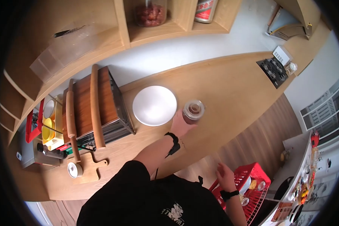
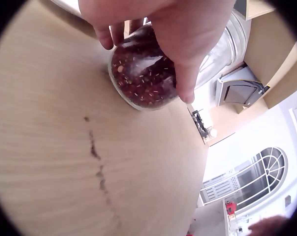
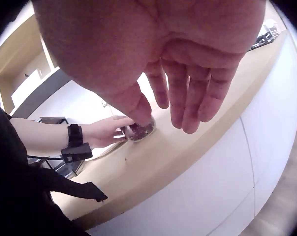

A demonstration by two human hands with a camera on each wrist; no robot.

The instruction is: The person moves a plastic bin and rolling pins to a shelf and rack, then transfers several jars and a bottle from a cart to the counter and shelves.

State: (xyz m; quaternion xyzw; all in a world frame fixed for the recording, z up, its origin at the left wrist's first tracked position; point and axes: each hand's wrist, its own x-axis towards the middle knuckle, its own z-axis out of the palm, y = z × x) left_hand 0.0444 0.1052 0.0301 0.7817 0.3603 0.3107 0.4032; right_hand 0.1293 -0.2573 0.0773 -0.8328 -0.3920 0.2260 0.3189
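Observation:
On the wooden counter [image 1: 222,109], my left hand [image 1: 182,126] grips a clear glass jar of dark red beans [image 1: 194,110]. The left wrist view shows the thumb on one side of the jar [image 2: 143,81] and fingers on the other, with its base at the wood. A white bowl [image 1: 154,106] sits just left of that hand. Over by a red basket [image 1: 257,166], my right hand [image 1: 225,177] is held in the air with nothing in it. Its fingers [image 3: 190,96] are extended in the right wrist view.
Left of the bowl stands a rack with a wooden top [image 1: 87,101] and rolling pins on it. A cutting board [image 1: 87,167] carries a small white cup [image 1: 74,170]. Shelves [image 1: 169,34] overhang the back. The red basket holds jars and a pale dish. A black stove [image 1: 274,71] is far right.

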